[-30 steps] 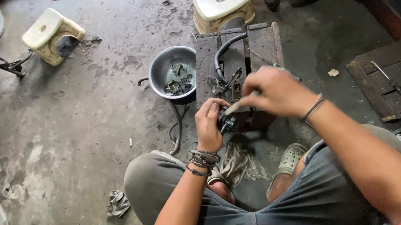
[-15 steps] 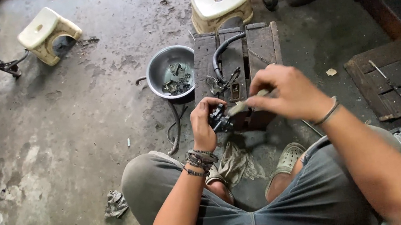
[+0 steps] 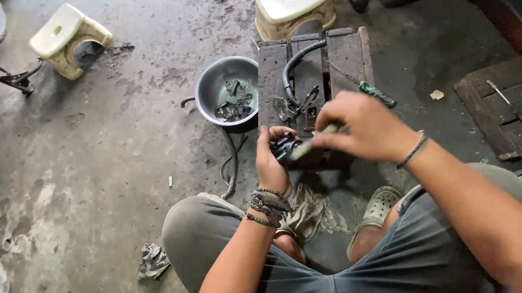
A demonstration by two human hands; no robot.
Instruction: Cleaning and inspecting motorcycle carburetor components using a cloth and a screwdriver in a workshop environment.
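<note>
A small black engine part point(image 3: 285, 146) is gripped in the left hand point(image 3: 272, 162), with the fingers curled around it from its 9 o'clock side; the part is held above the floor, just in front of the knees, over the near end of a low dark wooden stand point(image 3: 312, 70). The right hand point(image 3: 362, 127) is closed around a slim pale-handled tool point(image 3: 310, 145), which reaches from the hand toward 9 o'clock; its tip is seen touching the black part. The part therefore lies between the two hands, at 3 o'clock of the left hand and at 9 o'clock of the right hand. What kind of tool it is cannot be told.

On the wooden stand a black rubber hose point(image 3: 295, 72) is laid in a curve, and a green-handled screwdriver point(image 3: 370, 92) rests at its right edge, just at 12 o'clock of the right hand. A metal bowl point(image 3: 227, 92) holding small dark parts is set on the concrete floor point(image 3: 116, 181), touching the stand's left side, at 11 o'clock of the left hand. A cream plastic stool point(image 3: 295, 1) stands at 12 o'clock beyond the stand, and a second cream stool point(image 3: 70, 40) lies tilted well apart at 10 o'clock. A crumpled grey rag point(image 3: 153, 261) is noted on the floor at 8 o'clock, beside the left knee.
</note>
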